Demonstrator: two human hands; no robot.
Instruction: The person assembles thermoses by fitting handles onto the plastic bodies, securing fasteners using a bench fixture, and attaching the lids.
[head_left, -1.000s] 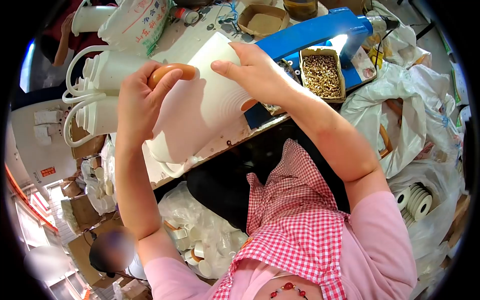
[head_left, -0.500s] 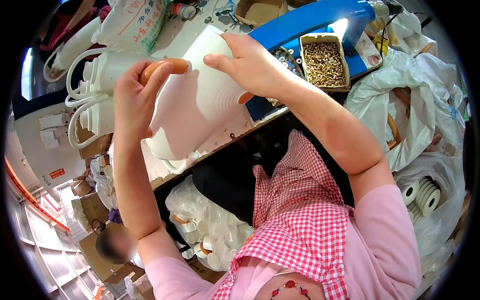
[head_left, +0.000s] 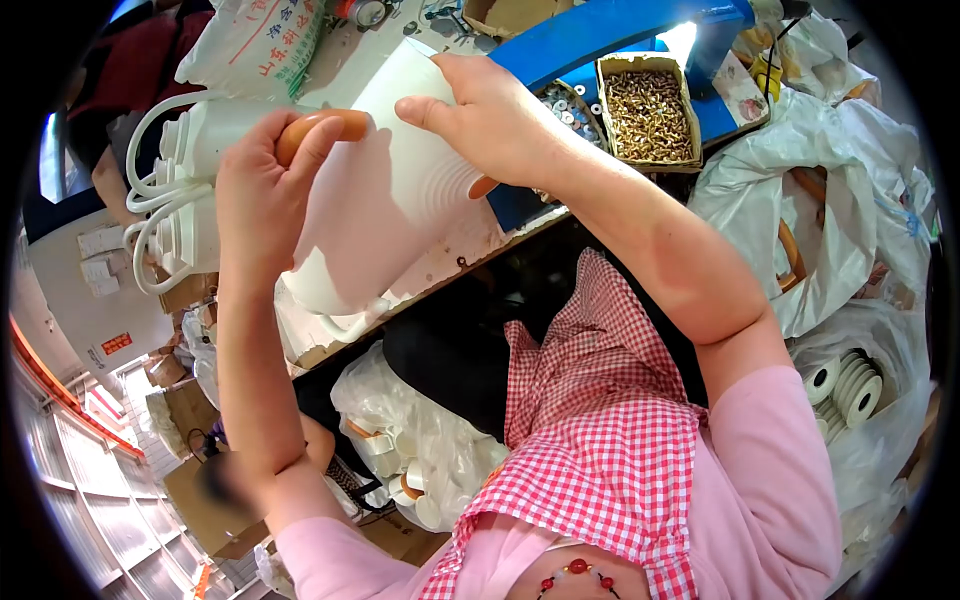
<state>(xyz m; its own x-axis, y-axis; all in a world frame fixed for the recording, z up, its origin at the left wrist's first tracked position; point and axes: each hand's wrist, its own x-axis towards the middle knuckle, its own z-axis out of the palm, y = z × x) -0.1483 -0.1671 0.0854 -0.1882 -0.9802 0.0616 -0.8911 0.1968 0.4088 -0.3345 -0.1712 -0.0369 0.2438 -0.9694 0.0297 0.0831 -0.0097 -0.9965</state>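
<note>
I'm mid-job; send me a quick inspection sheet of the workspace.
Surface: white worktable, worn and marked along its front edge.
Job's things: white jug slanted over the worktable; brown handle against its side, fastening not visible.
Clutter: open box of brass-coloured screws, washers beside it, printed sack.
Hands: left hand grips the brown handle; right hand over the jug's upper end, finger hold unclear.
Cables: black cable beside the blue machine.
Surroundings: plastic bag of white parts below; white spools at right.

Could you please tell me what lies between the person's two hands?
In the head view, the white container lies between the left hand and right hand.
</note>
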